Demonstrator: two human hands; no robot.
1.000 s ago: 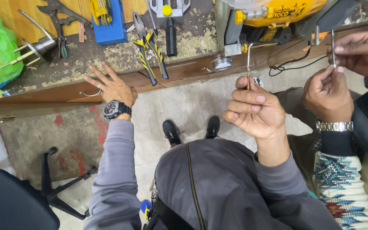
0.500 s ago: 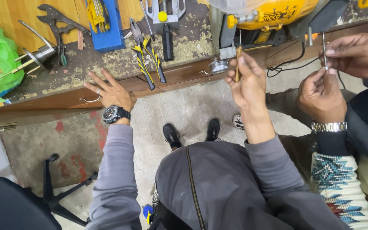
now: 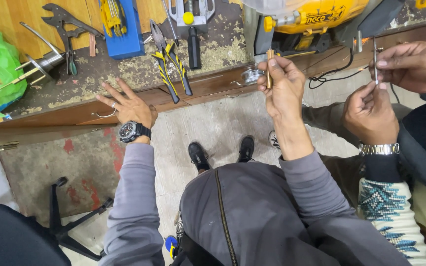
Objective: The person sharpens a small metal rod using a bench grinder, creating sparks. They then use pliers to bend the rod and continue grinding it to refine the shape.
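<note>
While the person stands at the workbench (image 3: 99, 111), the left hand (image 3: 126, 106) lies flat on its wooden front edge at about ten o'clock from the body, fingers spread wide and holding nothing, wrist bent back above a black wristwatch (image 3: 129, 131). The left arm runs straight out in a grey sleeve. The right hand (image 3: 284, 88) is raised at about one o'clock, forearm upright, fingers curled narrow around a small brass-coloured pin (image 3: 270, 66) pinched upright between thumb and forefinger, just in front of the yellow power tool (image 3: 321, 15). Yellow-handled pliers (image 3: 171, 69) lie on the bench between the two hands. At three o'clock, a co-worker's two hands (image 3: 371, 111) hold a thin metal rod (image 3: 375, 59) upright, well apart from the person's own.
</note>
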